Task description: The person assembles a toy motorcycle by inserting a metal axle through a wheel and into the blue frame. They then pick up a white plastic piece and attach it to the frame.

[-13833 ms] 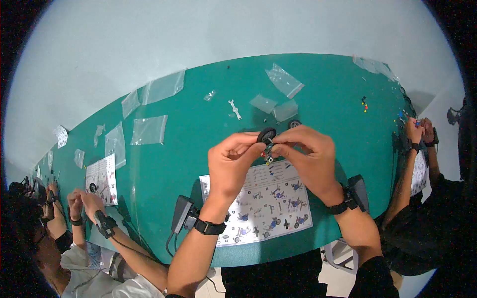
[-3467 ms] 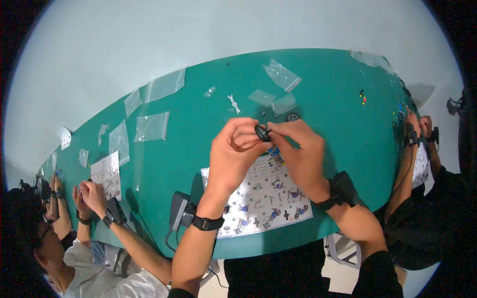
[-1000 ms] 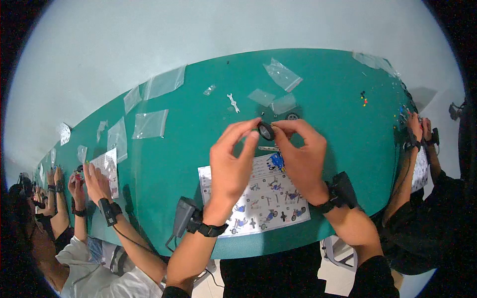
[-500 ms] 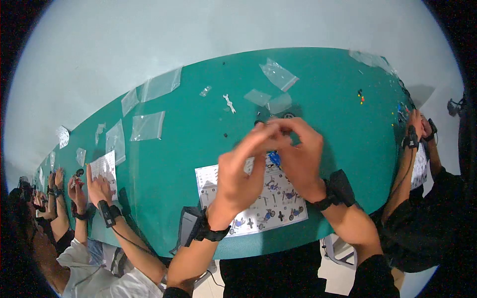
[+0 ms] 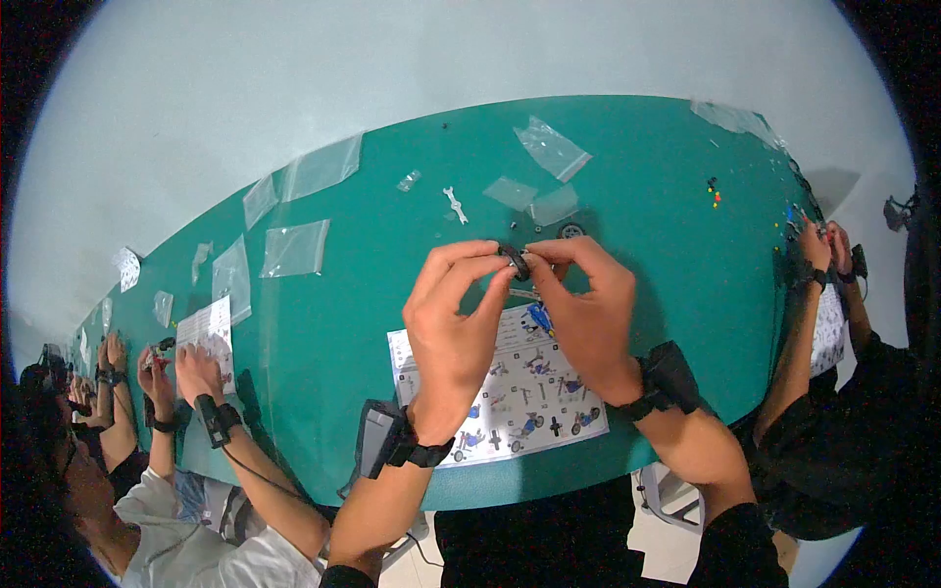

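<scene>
Between my two hands is a small black toy wheel (image 5: pixel 515 261), held edge-on above the instruction sheet's top edge. My left hand (image 5: pixel 454 312) pinches it from the left with thumb and fingertips. From the right, the fingertips of my right hand (image 5: pixel 591 312) grip it too. Just below the right fingers lies a blue toy part (image 5: pixel 540 318) on the printed instruction sheet (image 5: pixel 510 431), partly hidden by that hand. A second black wheel (image 5: pixel 570 231) rests on the green table behind my right fingers.
A white wrench (image 5: pixel 455 205) lies beyond my left hand. Clear plastic bags (image 5: pixel 551 149) are scattered over the green table (image 5: pixel 343 363). Small coloured pieces (image 5: pixel 715 193) sit at the right. Other people's hands (image 5: pixel 199 372) work on both sides.
My hands were overlapping and blurred over the wheel. Now they have drawn apart, the left one moving left, and the wheel shows between the fingertips.
</scene>
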### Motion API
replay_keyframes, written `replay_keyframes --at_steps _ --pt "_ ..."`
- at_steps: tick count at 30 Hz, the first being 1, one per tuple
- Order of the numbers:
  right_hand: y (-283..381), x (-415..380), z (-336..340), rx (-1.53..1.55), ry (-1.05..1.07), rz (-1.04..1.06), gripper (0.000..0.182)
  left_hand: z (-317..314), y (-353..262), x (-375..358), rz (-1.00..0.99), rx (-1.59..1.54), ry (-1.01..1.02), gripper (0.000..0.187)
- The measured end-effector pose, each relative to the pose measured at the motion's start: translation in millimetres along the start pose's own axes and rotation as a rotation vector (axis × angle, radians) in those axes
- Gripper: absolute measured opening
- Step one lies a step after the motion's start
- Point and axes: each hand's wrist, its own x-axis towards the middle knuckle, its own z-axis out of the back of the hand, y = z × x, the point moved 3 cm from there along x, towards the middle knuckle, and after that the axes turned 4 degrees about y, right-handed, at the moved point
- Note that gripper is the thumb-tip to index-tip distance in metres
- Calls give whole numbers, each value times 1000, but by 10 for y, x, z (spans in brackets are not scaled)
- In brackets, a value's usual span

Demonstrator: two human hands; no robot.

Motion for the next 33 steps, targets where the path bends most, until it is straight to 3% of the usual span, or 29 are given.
replay_keyframes --at_steps 3,6,8,11,12,17,21,24,27,30,33 --pt "-9 10 -9 22 48 -32 12 63 -42 67 -96 77 16 17" --pt "-64 24 -16 167 103 -123 11 71 18 96 7 -62 82 14" --pt "-113 1 -61 388 141 -270 11 13 104 70 111 -189 106 13" --pt "-119 11 -41 405 146 -383 12 -20 173 30 399 -405 146 11" --pt "-99 23 -31 348 135 -318 12 -42 188 16 515 -486 163 11" --pt "-110 19 -20 159 67 -78 11 -68 264 12 530 -712 175 18" --pt "-105 23 -15 154 79 -96 11 -100 224 27 497 -848 151 34" --pt "-139 9 -19 189 93 -155 11 -109 203 18 394 -776 133 40" --pt "-116 -6 -25 276 90 -254 10 -105 160 30 152 -534 141 38" --pt "-97 5 -2 303 67 -276 9 -91 62 60 338 -785 92 31" --pt "-84 8 8 233 37 -176 9 -123 248 3 493 -701 138 24"
